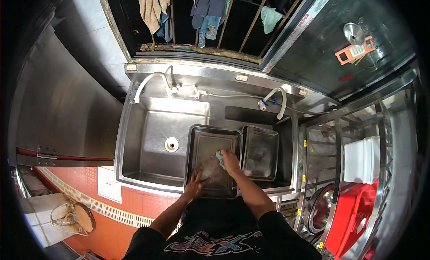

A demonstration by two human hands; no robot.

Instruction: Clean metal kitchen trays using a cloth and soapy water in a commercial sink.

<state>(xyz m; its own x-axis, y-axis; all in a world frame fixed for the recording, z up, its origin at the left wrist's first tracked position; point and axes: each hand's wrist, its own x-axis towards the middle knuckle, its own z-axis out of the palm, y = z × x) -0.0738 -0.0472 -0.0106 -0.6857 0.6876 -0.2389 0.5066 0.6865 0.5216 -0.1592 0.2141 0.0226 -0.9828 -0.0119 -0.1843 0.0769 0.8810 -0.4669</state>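
A dark rectangular metal baking tray point(215, 142) lies across the divider between two stainless steel sink basins. My right hand point(231, 162) is closed around a pale green cloth point(220, 159), which touches the tray's inner surface right of its middle. With fingers spread, my left hand point(196, 185) rests over the tray's near left corner and rim. The tray's bottom looks wet and hazy between my hands. A second metal tray point(261, 154) sits in the right basin point(285, 152), partly covered along its left side by the first.
The left basin point(158, 125) has a round drain point(171, 144). Curved faucets point(151, 76) point(283, 102) rise behind the basins. To the right, a metal rack point(337, 152) holds a white tub point(361, 160) and red baskets point(352, 216). A steel cabinet point(67, 108) stands left.
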